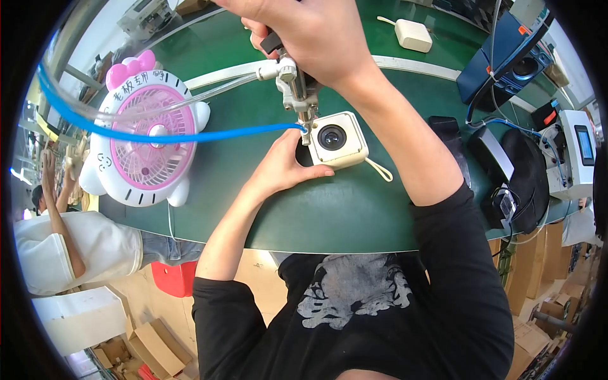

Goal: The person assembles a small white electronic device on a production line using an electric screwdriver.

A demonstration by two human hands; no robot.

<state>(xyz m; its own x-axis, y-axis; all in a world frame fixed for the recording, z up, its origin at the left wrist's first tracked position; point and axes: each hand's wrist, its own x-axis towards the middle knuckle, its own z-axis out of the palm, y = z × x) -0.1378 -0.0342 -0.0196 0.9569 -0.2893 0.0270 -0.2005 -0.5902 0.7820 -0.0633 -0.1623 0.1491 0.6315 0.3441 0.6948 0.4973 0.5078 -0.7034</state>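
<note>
A small cream-coloured box (350, 152) with a round black lens-like front facing up and a cream strap lies on the green table. My left hand (282, 164) is closed around its left side, thumb at the near edge and fingers partly hidden behind the tool. Above it, my right hand (323, 38) grips a metal air-fed hand tool (295, 85) with a black knob, a blue hose and a clear tube. The tool's narrow tip points down at the box's left corner; whether it touches cannot be told. My right fingers are partly cut off by the upper edge.
A pink and white fan (152, 130) stands on the left. Another cream box (413, 35) sits at the back. On the right are a blue speaker-like box (503, 60), black cases, cables and a white device with a screen (575, 155). At left another person's white sleeve (47, 256) shows.
</note>
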